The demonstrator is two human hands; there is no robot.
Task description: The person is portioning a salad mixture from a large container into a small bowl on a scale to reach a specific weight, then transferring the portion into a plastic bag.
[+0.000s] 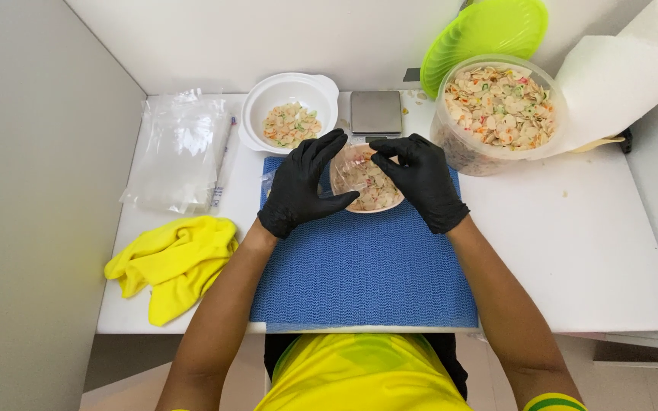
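Observation:
Both my hands wear black gloves and meet over the far part of a blue mat. My left hand and my right hand each pinch the top edge of a small clear plastic bag filled with pale, colour-flecked pasta shells. The bag rests over a small tan bowl, whose rim shows below the bag. My right thumb and forefinger close on the bag's upper rim, while the left fingers curl round its left side.
Behind the mat stand a white bowl with some shells, a small scale and a big clear tub of shells with a green lid behind. Empty bags, a yellow cloth lie left; paper towel right.

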